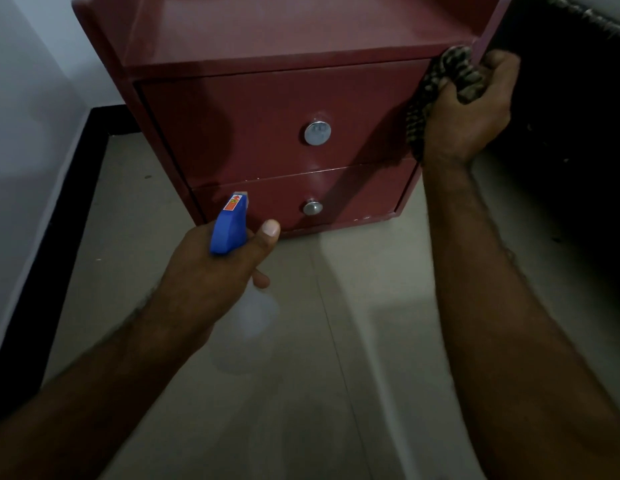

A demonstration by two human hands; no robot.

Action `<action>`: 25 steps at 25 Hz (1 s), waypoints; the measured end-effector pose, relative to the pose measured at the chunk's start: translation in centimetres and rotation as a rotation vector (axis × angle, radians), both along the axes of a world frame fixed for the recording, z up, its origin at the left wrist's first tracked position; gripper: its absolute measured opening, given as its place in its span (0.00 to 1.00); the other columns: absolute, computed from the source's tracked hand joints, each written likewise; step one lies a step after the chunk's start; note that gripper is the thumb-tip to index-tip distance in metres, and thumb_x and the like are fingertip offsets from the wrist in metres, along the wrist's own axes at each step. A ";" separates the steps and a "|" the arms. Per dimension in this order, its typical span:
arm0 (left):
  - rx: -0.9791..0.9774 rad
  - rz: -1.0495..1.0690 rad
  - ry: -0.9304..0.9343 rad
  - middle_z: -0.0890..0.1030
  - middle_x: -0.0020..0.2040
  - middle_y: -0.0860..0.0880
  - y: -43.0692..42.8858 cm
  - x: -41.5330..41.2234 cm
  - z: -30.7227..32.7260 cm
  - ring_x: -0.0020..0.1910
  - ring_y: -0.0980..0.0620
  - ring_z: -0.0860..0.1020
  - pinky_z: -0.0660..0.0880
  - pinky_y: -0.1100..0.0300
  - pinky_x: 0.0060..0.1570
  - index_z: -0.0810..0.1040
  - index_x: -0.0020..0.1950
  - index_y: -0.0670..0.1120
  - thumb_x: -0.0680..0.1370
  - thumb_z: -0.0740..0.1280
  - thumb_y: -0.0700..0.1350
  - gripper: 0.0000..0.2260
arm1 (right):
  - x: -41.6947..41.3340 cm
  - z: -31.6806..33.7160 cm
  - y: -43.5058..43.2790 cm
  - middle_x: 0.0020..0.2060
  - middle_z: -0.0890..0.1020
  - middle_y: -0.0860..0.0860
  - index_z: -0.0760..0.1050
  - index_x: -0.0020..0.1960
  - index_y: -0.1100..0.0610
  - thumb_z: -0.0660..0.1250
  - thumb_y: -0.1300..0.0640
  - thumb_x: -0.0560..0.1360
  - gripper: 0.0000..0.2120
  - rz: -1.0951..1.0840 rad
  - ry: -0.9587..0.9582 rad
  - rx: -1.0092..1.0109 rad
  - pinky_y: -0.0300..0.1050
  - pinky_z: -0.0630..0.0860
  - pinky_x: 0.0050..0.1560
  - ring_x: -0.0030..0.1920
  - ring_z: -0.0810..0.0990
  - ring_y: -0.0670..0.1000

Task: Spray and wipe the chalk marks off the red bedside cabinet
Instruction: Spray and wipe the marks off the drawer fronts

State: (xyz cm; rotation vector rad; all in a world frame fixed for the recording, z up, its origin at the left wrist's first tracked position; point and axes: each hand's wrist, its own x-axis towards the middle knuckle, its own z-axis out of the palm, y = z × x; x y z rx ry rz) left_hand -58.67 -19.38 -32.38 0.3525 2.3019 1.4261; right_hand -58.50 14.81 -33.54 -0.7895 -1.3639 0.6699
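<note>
Left hand (pixel 211 271) grips translucent spray bottle (pixel 229 226); right hand (pixel 468 112) clutches mottled cloth (pixel 447 74) against glossy red cabinet (pixel 267 126).

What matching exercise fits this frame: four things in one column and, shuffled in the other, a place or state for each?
Things
1. spray bottle
2. patterned cloth
3. upper knob
4. lower knob

Places or states
A. bunched in the right hand at the top right corner of the cabinet
B. on the lower drawer, just right of the nozzle
C. held in the left hand, pointing at the cabinet
D. middle of the upper drawer

Pairs: 1-C, 2-A, 3-D, 4-B.
</note>
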 end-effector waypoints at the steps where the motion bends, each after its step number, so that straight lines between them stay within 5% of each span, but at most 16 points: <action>1: -0.003 -0.001 0.003 0.84 0.31 0.47 -0.1 0.0 -0.1 0.28 0.63 0.79 0.68 0.61 0.38 0.76 0.44 0.45 0.72 0.66 0.63 0.20 | 0.2 -0.8 0.1 0.44 0.84 0.43 0.78 0.57 0.60 0.69 0.61 0.68 0.17 -0.003 -0.028 -0.006 0.39 0.81 0.49 0.43 0.83 0.38; 8: -0.016 0.001 -0.006 0.85 0.37 0.44 -1.0 -0.5 -0.5 0.37 0.59 0.82 0.67 0.62 0.40 0.77 0.47 0.45 0.73 0.66 0.63 0.21 | 1.6 -9.2 0.1 0.48 0.83 0.43 0.77 0.60 0.54 0.66 0.60 0.68 0.20 0.059 -0.297 -0.132 0.49 0.82 0.49 0.47 0.82 0.45; 14: -0.046 0.020 -0.035 0.85 0.38 0.45 -0.4 -0.6 -1.2 0.41 0.56 0.81 0.67 0.63 0.39 0.76 0.49 0.46 0.74 0.65 0.62 0.20 | 1.1 -12.4 -0.9 0.50 0.82 0.41 0.77 0.59 0.54 0.62 0.59 0.70 0.19 0.028 -0.292 -0.162 0.37 0.75 0.50 0.48 0.78 0.41; 18: -0.063 0.024 -0.045 0.84 0.39 0.47 0.0 -0.6 -1.3 0.43 0.54 0.82 0.68 0.61 0.41 0.75 0.49 0.48 0.74 0.65 0.62 0.18 | 1.3 -16.3 -0.9 0.50 0.82 0.42 0.74 0.61 0.51 0.62 0.59 0.71 0.19 0.071 -0.357 -0.281 0.41 0.77 0.51 0.49 0.80 0.45; 25: -0.032 0.053 -0.039 0.81 0.39 0.50 -0.5 -1.3 -2.1 0.41 0.49 0.85 0.77 0.39 0.58 0.73 0.44 0.53 0.75 0.69 0.60 0.12 | 0.7 -21.4 -1.5 0.47 0.81 0.45 0.73 0.64 0.52 0.61 0.59 0.69 0.23 0.037 -0.398 -0.499 0.44 0.77 0.51 0.48 0.80 0.48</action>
